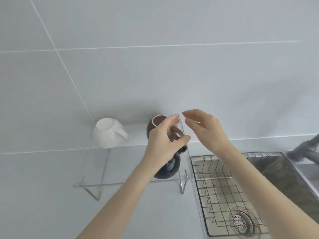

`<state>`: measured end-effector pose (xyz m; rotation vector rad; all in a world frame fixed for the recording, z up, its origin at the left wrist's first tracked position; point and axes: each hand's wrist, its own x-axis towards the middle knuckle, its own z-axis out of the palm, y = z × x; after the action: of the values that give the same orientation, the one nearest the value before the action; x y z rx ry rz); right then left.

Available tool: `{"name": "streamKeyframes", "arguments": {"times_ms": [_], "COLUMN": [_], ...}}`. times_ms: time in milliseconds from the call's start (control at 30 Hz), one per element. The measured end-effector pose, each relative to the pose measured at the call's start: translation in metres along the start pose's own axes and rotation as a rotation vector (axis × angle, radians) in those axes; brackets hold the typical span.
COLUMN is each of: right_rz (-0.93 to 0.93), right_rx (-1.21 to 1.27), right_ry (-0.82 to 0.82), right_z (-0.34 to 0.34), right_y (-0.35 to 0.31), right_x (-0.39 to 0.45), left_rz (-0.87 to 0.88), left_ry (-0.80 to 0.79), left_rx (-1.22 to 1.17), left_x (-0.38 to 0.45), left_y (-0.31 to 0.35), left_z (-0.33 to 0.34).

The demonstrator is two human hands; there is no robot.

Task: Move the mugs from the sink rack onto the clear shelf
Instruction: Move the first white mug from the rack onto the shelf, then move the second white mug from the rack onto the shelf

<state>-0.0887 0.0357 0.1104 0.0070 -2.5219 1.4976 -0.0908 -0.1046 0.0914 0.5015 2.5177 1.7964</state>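
Note:
A clear shelf (112, 184) stands on the white counter against the tiled wall. A white mug (108, 133) sits upside down on its back left. A brown mug (156, 122) sits upside down at the back right. My left hand (162, 145) is curled around the brown mug's handle, thumb below and fingers above. A dark glossy mug (170, 169) lies on the front right of the shelf, partly hidden by my left wrist. My right hand (207, 130) hovers open above the shelf's right edge and holds nothing. The wire sink rack (221, 192) to the right holds no mugs.
The rack lies in a steel sink with a round drain strainer (241, 221) beneath it. A grey faucet (303, 149) reaches in from the far right. White counter spreads to the left and in front of the shelf.

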Motion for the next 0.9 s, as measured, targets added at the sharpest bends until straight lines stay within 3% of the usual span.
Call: {"name": "streamKeyframes", "arguments": {"times_ms": [200, 433, 600, 900], "right_rz": [0.212, 0.505, 0.635, 0.682], "right_rx": [-0.045, -0.162, -0.204, -0.164], "right_ry": [0.186, 0.214, 0.145, 0.076], "right_z": [-0.084, -0.139, -0.144, -0.142], "right_y": [0.084, 0.196, 0.256, 0.309], "right_x": [-0.04, -0.085, -0.105, -0.114], "left_rz": [-0.082, -0.239, -0.315, -0.348], "left_ry": [-0.245, -0.435, -0.497, -0.483], "left_rx": [-0.05, 0.047, 0.106, 0.114], "left_x": [-0.006, -0.007, 0.0, -0.003], "left_y": [-0.008, -0.056, -0.083, -0.112], "left_z": [0.106, 0.211, 0.266, 0.317]}}
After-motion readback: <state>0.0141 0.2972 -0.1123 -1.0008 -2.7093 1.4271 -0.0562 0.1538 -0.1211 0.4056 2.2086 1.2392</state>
